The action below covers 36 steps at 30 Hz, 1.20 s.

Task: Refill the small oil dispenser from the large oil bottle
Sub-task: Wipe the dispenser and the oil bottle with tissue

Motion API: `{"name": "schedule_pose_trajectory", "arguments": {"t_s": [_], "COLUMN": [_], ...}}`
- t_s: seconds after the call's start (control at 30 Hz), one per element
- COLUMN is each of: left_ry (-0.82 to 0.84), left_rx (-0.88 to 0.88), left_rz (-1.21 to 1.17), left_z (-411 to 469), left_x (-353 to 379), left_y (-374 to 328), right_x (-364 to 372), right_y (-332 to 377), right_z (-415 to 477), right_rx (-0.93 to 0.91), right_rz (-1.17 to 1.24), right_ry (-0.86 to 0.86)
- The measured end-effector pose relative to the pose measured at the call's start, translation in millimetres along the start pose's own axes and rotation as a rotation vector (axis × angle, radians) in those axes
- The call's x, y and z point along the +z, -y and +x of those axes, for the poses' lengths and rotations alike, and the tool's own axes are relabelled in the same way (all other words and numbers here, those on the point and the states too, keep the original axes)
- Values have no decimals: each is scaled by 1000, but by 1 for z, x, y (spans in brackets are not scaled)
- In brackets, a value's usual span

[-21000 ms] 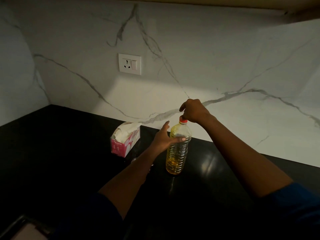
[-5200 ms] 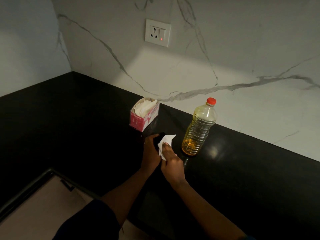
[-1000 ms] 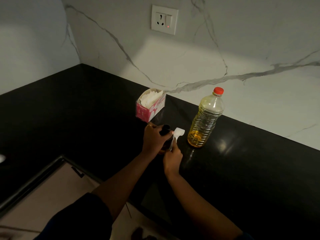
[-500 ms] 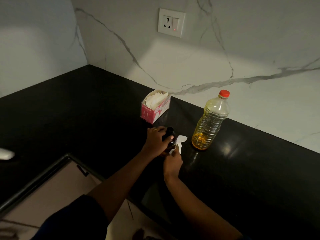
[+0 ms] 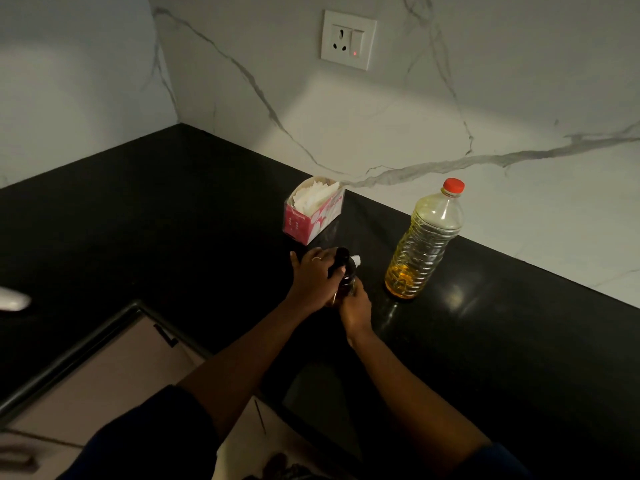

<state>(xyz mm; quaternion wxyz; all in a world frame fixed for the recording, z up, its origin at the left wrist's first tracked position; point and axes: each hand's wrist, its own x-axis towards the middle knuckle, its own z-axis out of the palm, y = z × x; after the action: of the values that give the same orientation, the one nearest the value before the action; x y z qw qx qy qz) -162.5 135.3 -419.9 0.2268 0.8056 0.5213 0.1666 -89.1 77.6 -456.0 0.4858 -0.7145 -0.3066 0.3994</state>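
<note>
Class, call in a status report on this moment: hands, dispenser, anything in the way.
Left hand and right hand both grip small dispenser. Large oil bottle capped, upright, untouched. Tissue box behind, clear.

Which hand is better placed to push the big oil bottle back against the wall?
Right. The right hand is nearer the large oil bottle; the left hand grips the small dispenser from the far side.
</note>
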Motion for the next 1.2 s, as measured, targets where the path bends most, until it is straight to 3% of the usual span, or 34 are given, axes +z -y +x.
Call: {"name": "schedule_pose_trajectory", "arguments": {"t_s": [0.37, 0.53, 0.63, 0.73, 0.83, 0.9, 1.07, 1.2], "left_ry": [2, 47, 115, 141, 144, 151, 128, 98], "left_rx": [-74, -101, -93, -98, -111, -108, -124, -136], "left_rz": [57, 117, 158, 187, 200, 213, 197, 187], "left_z": [3, 6, 8, 9, 10, 11, 13, 11], "left_x": [-2, -7, -12, -15, -15, -15, -13, -10], "left_y": [-7, -13, -12, -14, -16, -16, -16, -17], "right_x": [23, 13, 9, 5, -4, -9, -10, -5], "right_y": [5, 15, 10, 1, 6, 9, 9, 7], "right_z": [-34, -12, -4, -4, -8, -4, 9, 6], "right_rx": [-199, -134, -114, -39, 69, 85, 51, 16], "right_rz": [-34, 4, 127, 413, 704, 768, 438, 376], "right_ry": [-187, -152, -109, -106, -159, -227, -411, -412]}}
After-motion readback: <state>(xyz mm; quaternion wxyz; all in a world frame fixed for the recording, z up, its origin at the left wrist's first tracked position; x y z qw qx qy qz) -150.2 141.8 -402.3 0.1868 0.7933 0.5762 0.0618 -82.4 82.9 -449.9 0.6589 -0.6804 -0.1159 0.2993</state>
